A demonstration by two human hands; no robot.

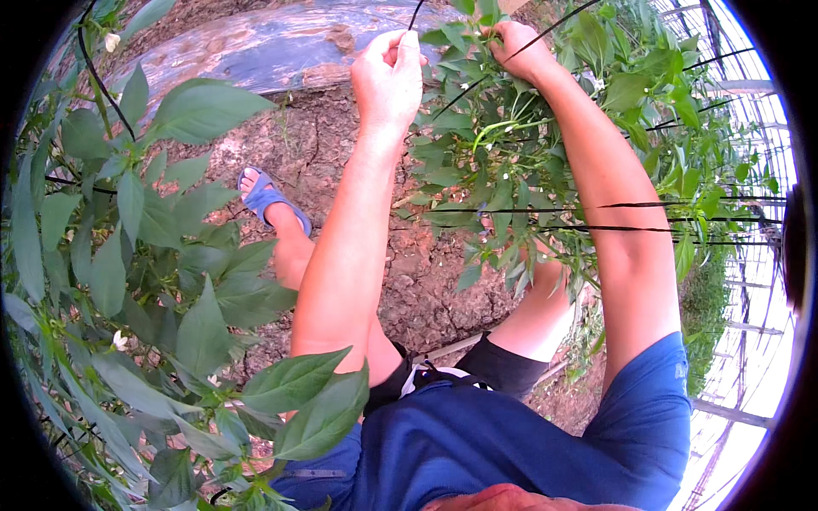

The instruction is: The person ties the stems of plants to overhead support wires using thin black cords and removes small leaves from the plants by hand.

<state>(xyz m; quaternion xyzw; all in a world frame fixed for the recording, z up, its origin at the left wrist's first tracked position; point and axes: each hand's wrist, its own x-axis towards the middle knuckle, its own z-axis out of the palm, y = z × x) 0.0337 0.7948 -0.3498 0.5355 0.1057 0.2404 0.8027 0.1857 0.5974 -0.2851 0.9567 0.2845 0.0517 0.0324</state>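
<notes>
My left hand (388, 80) pinches a thin black cord (415, 14) between thumb and fingers, and the cord runs up out of view. To its right, my right hand (516, 50) is curled at the top of a leafy pepper plant (505, 172), its fingertips in the foliage. Leaves partly hide those fingertips, so the exact part gripped is unclear. Another black cord (543, 33) slants across in front of the right hand. Below this hand, a slender pale-green pepper (492, 129) and small white flowers show among the leaves.
Dense pepper plants (192, 121) crowd the left side, with leaves close to my left arm. Several taut black lines (639, 228) cross by my right arm. Cracked soil (422, 281) lies underfoot; plastic film (281, 48) covers a bed ahead. A greenhouse frame (735, 415) stands right.
</notes>
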